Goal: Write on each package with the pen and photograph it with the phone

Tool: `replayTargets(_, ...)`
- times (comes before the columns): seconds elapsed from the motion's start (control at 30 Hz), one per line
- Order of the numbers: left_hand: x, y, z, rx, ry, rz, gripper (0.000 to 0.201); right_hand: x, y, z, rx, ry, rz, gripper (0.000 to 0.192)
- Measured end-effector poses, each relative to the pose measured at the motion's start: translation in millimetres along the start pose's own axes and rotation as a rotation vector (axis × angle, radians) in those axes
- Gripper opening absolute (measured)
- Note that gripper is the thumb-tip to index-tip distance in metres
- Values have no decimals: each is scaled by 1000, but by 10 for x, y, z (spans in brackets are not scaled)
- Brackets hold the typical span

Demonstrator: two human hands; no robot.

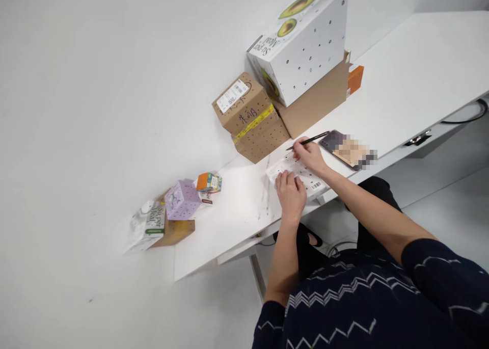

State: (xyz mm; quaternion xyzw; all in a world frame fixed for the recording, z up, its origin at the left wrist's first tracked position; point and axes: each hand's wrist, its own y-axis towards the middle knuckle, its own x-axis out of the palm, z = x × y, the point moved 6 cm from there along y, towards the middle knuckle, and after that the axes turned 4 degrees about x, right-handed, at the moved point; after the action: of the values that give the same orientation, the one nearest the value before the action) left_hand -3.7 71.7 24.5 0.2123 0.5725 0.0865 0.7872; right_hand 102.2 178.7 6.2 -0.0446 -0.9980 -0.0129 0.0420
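Note:
In the head view a flat white box (pixel 311 178) with small dark spots and a barcode lies near the table's front edge. My left hand (pixel 291 193) rests on its left part, fingers spread over the top face. A slim black pen (pixel 318 136) is pinched in the fingers of my right hand (pixel 308 154), above the far side of the box. The pen lies nearly level, its tip pointing left. Beside my right wrist is a dark phone (pixel 333 141) with a partly blurred tan patch on it.
On the white table (pixel 401 69), a taped cardboard box (pixel 263 140) stands beyond my hands. Behind it, a large white avocado-print box (pixel 309 58) sits on a brown carton (pixel 317 104), near an orange box (pixel 355 80). At left are a purple box (pixel 183 201) and a small orange box (pixel 206 182).

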Motion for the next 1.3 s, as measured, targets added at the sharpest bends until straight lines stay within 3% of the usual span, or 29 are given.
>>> replayTargets(0.07,12,-8,-10,7,7,6,30,-224,1,74,31,-11,125,24)
replayTargets(0.13,24,-14,-20,12,7,13,31,-402,10,149,76,-219,146,25)
replayTargets(0.27,30,-14,-29,8,0,26,30,-507,16,308,216,-907,-75,22)
replayTargets(0.33,25,-11,-26,1,-8,33,30,-475,1,340,240,-1103,-153,27)
replayTargets(0.4,22,-8,-25,-7,-19,35,29,-434,-13,335,251,-1179,-150,33)
replayTargets(0.53,20,-9,-26,-12,-24,35,29,-438,-84,294,268,-1187,-84,41)
replayTargets(0.6,20,-9,-28,-5,-22,38,29,-523,-146,232,196,-1197,-31,39)
replayTargets(0.7,24,-8,-29,7,-18,41,29,-794,-258,101,51,-1253,159,40)
replayTargets(0.8,28,-9,-29,10,-18,46,30,-1094,-334,89,57,-1292,300,56)
replayTargets(0.87,31,-13,-33,4,-20,50,30,-1196,-332,162,111,-1294,261,62)
replayTargets(0.97,39,-23,-35,4,-17,54,30,-1212,-298,248,126,-1302,170,56)
replayTargets(1.13,49,-31,-49,13,-8,72,28,-1227,-263,244,128,-1251,173,60)
replayTargets(1.23,45,-34,-32,37,-23,83,26,-1312,-304,190,192,-1020,216,64)
replayTargets(1.3,32,-38,11,80,-48,85,26,-1328,-365,137,254,-684,201,68)
